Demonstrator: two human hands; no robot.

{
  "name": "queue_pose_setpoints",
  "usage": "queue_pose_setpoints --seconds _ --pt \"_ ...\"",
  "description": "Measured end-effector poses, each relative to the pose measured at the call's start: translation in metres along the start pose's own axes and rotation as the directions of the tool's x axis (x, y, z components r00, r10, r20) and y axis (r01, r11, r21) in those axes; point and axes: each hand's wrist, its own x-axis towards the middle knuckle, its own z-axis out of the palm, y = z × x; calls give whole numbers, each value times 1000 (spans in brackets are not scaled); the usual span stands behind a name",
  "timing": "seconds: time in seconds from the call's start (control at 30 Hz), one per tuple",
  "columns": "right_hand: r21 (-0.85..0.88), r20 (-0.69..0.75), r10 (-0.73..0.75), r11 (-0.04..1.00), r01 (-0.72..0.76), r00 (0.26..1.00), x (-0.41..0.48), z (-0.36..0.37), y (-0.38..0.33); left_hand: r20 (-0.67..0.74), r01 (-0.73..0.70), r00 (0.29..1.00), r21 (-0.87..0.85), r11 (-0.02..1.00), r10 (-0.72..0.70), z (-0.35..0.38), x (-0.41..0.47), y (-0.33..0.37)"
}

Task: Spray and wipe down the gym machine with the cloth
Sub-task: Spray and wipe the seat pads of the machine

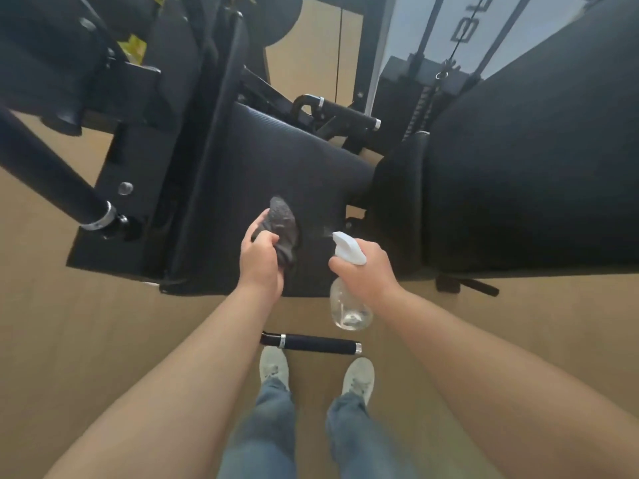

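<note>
A black padded seat [276, 157] of the gym machine lies in front of me, in the middle of the view. My left hand [261, 262] grips a bunched dark grey cloth [281, 224] over the seat's near part. My right hand [366, 269] holds a clear spray bottle [349, 305] by its neck, with the white trigger head [347, 248] pointing toward the seat. The bottle hangs just off the seat's near right corner. A faint mist shows on the pad next to the nozzle.
A large black back pad [536, 167] rises on the right. Black frame bars and a round handle [58, 171] stand on the left. A short black grip handle [311, 343] sticks out near my feet. The weight stack cables [446, 67] are behind. The floor is wood.
</note>
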Motion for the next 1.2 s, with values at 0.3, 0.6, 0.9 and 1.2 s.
queue_pose_setpoints --seconds 0.3,0.6,0.9,1.2 --pt "66 -23 28 997 -26 999 39 32 30 445 -561 792 800 212 417 -17 49 -47" --pt "178 -105 115 979 -95 988 72 53 74 776 -618 624 565 -546 96 -39 105 -98" --pt "206 -104 78 977 -55 992 99 51 81 743 -670 666 558 -490 -64 19 160 -103" --pt "373 31 -80 926 63 996 94 49 48 727 -429 657 580 692 -201 -6 78 -79"
